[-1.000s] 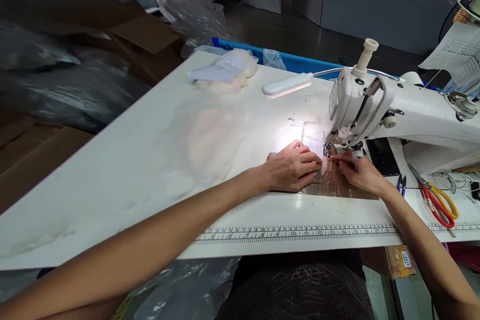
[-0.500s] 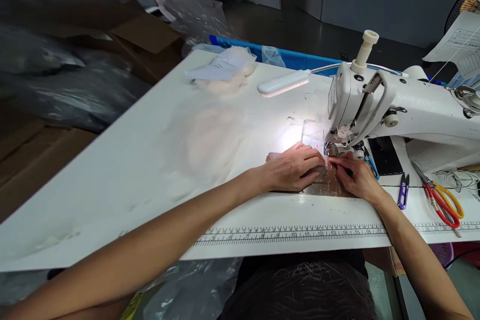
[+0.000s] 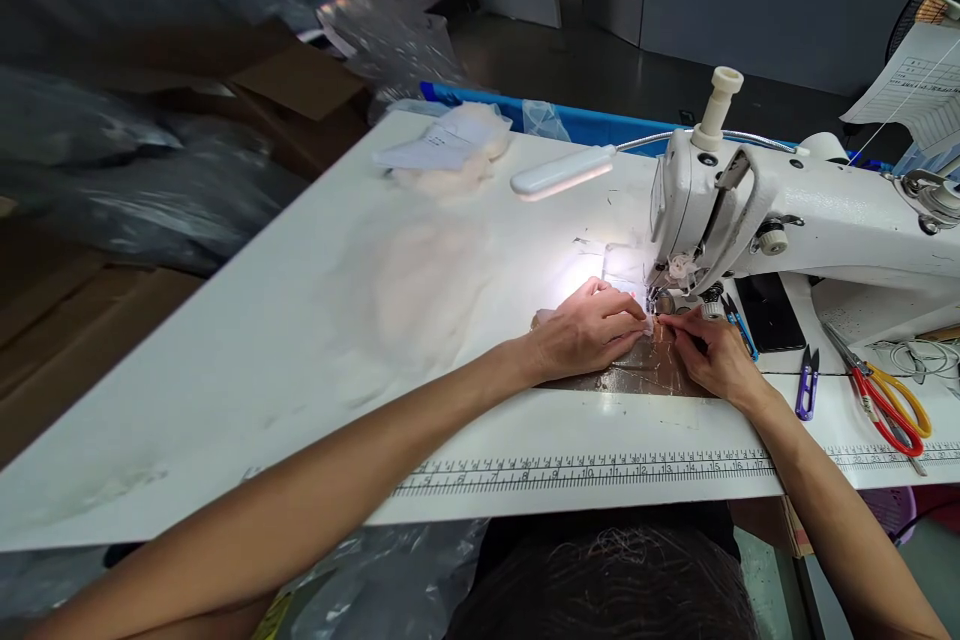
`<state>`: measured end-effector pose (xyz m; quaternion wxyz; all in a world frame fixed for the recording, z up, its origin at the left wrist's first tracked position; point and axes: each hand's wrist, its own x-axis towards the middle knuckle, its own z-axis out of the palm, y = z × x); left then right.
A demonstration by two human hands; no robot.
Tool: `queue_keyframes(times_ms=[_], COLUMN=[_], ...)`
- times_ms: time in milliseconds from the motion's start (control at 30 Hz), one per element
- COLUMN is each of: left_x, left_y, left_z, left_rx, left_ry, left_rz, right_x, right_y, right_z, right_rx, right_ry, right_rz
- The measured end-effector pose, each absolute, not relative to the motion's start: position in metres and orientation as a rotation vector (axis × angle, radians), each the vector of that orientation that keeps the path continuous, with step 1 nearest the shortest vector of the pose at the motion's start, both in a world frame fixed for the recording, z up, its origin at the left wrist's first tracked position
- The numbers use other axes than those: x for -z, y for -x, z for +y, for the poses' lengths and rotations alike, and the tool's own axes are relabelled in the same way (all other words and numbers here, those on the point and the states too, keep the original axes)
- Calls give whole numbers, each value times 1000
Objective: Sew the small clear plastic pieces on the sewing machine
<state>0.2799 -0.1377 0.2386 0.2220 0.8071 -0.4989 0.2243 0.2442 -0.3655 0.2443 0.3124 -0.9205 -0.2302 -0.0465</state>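
A white sewing machine (image 3: 840,220) stands at the right, its lamp-lit needle area just beyond my fingertips. My left hand (image 3: 589,328) lies palm down left of the presser foot (image 3: 654,300), its bent fingers together on a thin, sheer pale pink fabric (image 3: 639,328). On the other side, my right hand (image 3: 706,348) pinches at the front of the foot with thumb and forefinger, apparently on the same fabric's edge. Most of that piece is hidden under my hands. Beneath them is a shiny brown taped patch (image 3: 630,375) on the table.
More sheer pale fabric (image 3: 420,290) spreads over the white table (image 3: 285,360), with a paper-topped bundle (image 3: 450,145) behind. A lamp (image 3: 562,172) hangs above. Right of my hands lie a phone (image 3: 770,312), purple snips (image 3: 807,384) and red-and-yellow-handled scissors (image 3: 889,405). A ruler strip (image 3: 592,472) lines the front edge.
My left fingers have curled in slightly, and more pale fabric shows at their tips. The right hand keeps its pinch near the foot. The view has shifted a little.
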Motion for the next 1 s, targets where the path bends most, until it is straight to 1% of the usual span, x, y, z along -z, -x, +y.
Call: queue_keyframes(times_ms=[67,200,333,567,800,1000], left_x=[-238,-238,-237,-235,-244,-244], left_y=[-280,-281,-281,-283,-282,-280], left_z=[-138,-138,-137,-135,-129,-127], left_rx=[-672,-660,-653,-524,-429,-371], left_ry=[-2239,-2256,-2265,-2232,-2158,-2163], left_rz=[-1433,-1498,-1529,-1532,-1628,-1586], right_x=[-245,-246,-246,-247,-250,-249], right_y=[-243,-242,-242,-243,-242,-242], right_z=[-366,-363,-361,-361,-361,-361], right_rx=[108,61,39,-1,3,-7], right_ry=[2488,2661,2741,2726,2711,2702], right_rz=[-689,-788,-807,-775,-794,-792])
